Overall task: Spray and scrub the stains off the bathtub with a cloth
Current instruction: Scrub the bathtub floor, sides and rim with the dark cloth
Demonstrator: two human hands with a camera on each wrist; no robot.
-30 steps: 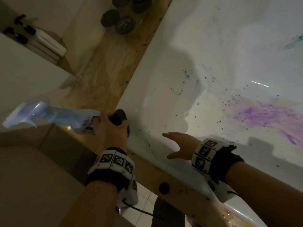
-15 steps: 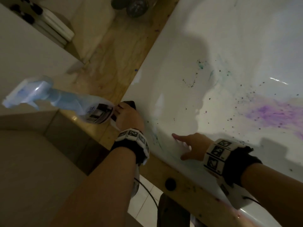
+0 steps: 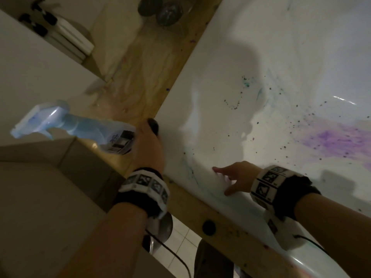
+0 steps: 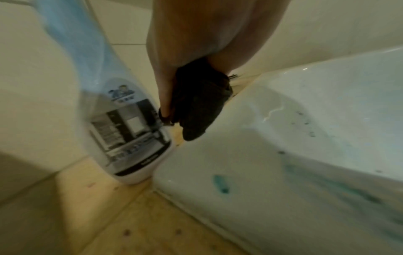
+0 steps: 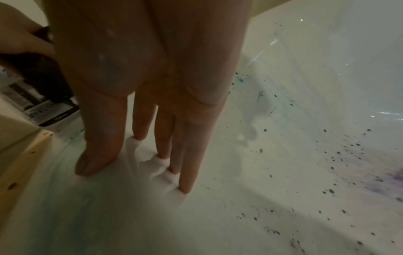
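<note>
Left hand (image 3: 149, 145) grips a dark cloth (image 4: 199, 103) bunched in its fingers, right at the bathtub (image 3: 261, 57) rim, beside the pale blue spray bottle (image 3: 80, 129) on the wooden ledge. Right hand (image 5: 152, 82) is flat, fingers straight, pressing white foam on the tub's inner wall. Purple stain (image 3: 333, 139) and teal specks (image 3: 246, 83) sit deeper inside the tub.

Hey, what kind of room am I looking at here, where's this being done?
Most likely a bathroom, though perhaps a mock-up. A stained white bathtub sits in a wooden surround, tiles line the floor, and a spray bottle stands tilted beside the tub.
</note>
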